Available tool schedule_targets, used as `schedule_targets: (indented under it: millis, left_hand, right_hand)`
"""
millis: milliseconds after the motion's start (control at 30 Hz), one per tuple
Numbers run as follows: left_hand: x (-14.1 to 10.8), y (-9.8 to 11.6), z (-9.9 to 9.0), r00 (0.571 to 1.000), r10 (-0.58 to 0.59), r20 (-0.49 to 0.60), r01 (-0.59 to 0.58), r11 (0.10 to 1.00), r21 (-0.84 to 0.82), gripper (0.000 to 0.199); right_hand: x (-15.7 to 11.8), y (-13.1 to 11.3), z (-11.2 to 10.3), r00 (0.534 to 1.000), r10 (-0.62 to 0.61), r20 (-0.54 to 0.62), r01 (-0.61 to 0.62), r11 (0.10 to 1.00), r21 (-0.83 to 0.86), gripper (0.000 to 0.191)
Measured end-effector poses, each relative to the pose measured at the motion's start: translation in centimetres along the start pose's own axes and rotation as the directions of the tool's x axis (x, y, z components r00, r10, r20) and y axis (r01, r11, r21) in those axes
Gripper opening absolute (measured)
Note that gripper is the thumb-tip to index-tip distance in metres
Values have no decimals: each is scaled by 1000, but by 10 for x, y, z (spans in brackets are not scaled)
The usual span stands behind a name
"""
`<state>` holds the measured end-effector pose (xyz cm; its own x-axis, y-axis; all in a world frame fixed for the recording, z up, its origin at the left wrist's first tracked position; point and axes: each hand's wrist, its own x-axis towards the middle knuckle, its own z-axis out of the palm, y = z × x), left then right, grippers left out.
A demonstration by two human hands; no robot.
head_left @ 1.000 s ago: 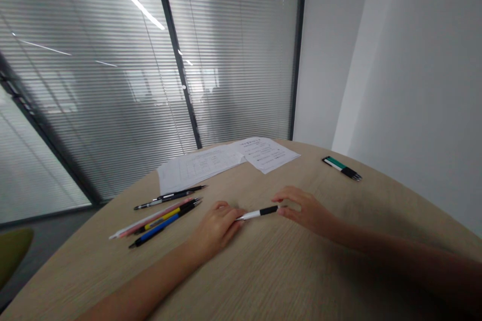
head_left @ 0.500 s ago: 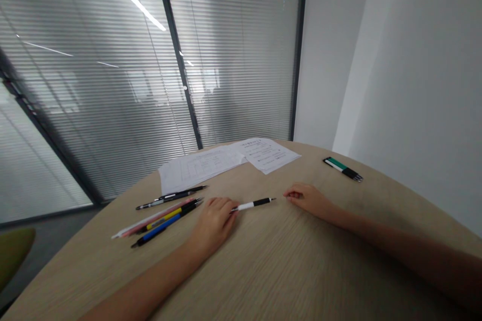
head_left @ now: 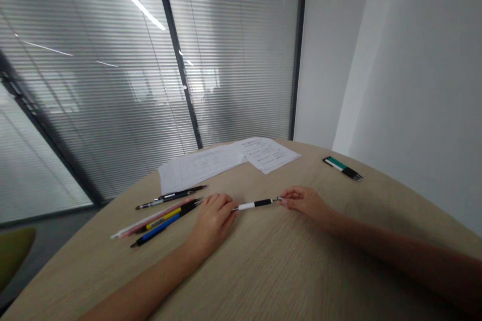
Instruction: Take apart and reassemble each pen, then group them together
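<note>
The white pen (head_left: 256,204) is between the two hands, over the middle of the desk (head_left: 259,271), nearly level, with its white end to the left and its black part to the right. The left hand (head_left: 213,218) has its grip closed on the white end, with the fingers bent over it. The right hand (head_left: 306,201) has thumb and finger pinching at the small tip (head_left: 279,198); whether this tip is joined to the pen or separate, one cannot tell. For doing this well, it seems best that the left hand should hold firmly and the right one act lightly, in one straight line with the barrel, because such a thin part may bend or slip under a sideways force. Working low over the desk would also be wise, so that a small piece cannot fall far. On the left the room is narrow: the blue pen (head_left: 161,228), yellow pen (head_left: 163,219) and pink pen (head_left: 152,218) lie just beside the left hand, and the black pens (head_left: 184,192) behind them. Beyond the hands are the papers (head_left: 203,165). The green pens (head_left: 341,167) lie well apart, near the right edge. The widest room seems to be on the near side of the white pen.
</note>
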<state>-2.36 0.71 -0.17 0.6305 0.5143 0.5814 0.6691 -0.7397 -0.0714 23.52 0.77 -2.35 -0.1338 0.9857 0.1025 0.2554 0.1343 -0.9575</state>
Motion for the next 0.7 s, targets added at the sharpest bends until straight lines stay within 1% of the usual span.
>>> schedule_targets:
  millis: [167,333,467,700]
  left_hand:
    - [-2,0,0,1000,26,-8,-26,999,-25,17]
    - [-1,0,0,999,38,-8,-38,999,-27,17]
    - [-1,0,-1,998,62,-13,-62,998,-19,16]
    - [-1,1,-1,998,60,-8,-60,998,-26,17]
  right_hand:
    - [0,0,2,999,-30,22,30,1000,4,15]
    - [-2,-5,3,999,-40,-10,40,997,-63,12]
    - [-2,-4,2,999,-37,-15,35,995,-99,13]
    - [-1,1,2,999,-23,-29,21,997,-68,14]
